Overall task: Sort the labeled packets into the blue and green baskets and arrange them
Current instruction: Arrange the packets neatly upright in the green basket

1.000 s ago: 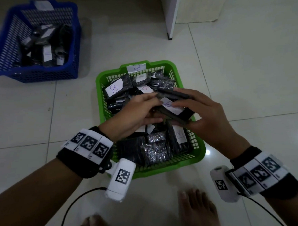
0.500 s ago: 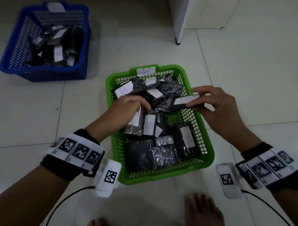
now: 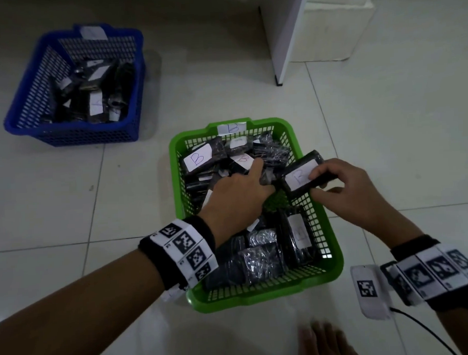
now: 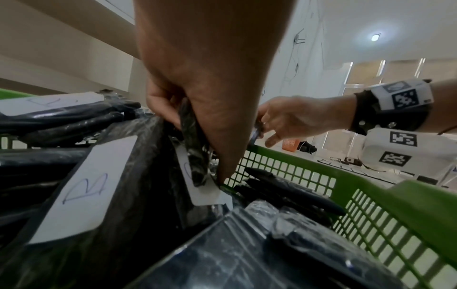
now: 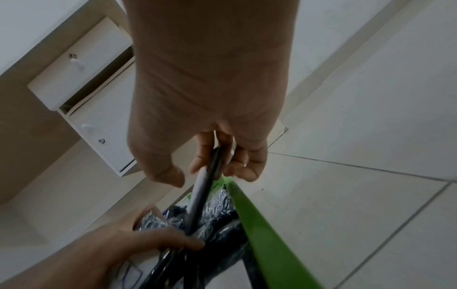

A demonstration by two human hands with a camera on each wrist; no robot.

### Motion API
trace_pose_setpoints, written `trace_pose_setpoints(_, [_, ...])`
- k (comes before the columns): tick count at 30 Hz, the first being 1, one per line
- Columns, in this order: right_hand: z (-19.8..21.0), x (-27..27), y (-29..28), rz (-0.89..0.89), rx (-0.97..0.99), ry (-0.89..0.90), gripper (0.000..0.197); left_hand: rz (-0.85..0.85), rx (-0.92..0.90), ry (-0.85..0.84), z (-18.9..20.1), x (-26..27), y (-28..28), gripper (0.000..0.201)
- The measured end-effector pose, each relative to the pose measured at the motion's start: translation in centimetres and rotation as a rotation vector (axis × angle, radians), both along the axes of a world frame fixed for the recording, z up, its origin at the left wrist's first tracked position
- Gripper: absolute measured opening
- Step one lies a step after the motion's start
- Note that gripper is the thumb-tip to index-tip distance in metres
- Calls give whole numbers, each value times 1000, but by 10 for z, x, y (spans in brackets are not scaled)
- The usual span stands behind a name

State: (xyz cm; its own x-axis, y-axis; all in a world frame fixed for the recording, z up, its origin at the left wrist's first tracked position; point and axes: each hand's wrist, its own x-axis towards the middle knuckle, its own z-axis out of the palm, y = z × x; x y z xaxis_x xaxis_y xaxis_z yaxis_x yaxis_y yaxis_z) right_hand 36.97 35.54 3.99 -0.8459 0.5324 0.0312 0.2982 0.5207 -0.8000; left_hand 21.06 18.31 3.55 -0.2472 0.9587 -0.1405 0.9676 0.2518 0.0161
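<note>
The green basket (image 3: 178, 196), tagged B, stands in the middle of the floor, filled with black packets carrying white labels. My right hand (image 3: 340, 184) pinches a black packet labelled B (image 3: 298, 177) over the basket's right side, tilted with its label up; it is seen edge-on as the packet (image 5: 205, 187) in the right wrist view. My left hand (image 3: 241, 190) reaches into the basket beside it, and its fingers (image 4: 163, 109) grip a black wrapped packet (image 4: 194, 154) in the pile. The blue basket (image 3: 75, 136) at far left holds more packets.
A white cabinet (image 3: 314, 26) stands on the tiled floor behind the green basket, to the right. My bare foot (image 3: 326, 342) is in front of the basket. A cable (image 3: 427, 332) trails from the right wrist camera. Bare tiles lie between the baskets.
My left hand moved right across the green basket toward the right hand and took hold of a packet. The right hand turned its packet from edge-on to label up and lowered it slightly.
</note>
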Motion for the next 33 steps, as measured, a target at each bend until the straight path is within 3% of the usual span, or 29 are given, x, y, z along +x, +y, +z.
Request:
trace_pose_setpoints(4, [-1,-6,-10,-46,70,-24,22,99,6,9,1,-4,-1,39])
trace_pose_setpoints(11, [-7,-23,-27,58,133,-222,24,319,252,-79,20,-40,-22,19])
trace_pose_setpoints(14, [-16,-34,-38,122,324,-377,37,431,271,-142,25,-50,-26,18])
trace_pose_setpoints(17, [-17,-41,-44,180,638,-531,49,438,271,-156,22,-54,-27,18])
trace_pose_setpoints(20, [-16,-43,-40,208,783,-575,59,425,271,-163,19,-53,-25,17])
trace_pose_setpoints(23, [-12,-44,-31,259,799,-642,67,420,277,-170,18,-51,-24,17])
trace_pose_setpoints(29, [-10,-39,-35,355,891,-744,62,408,271,-163,16,-48,-23,17])
trace_pose_setpoints(33, [-2,-42,-36,397,809,-720,58,408,254,-160,17,-47,-23,17])
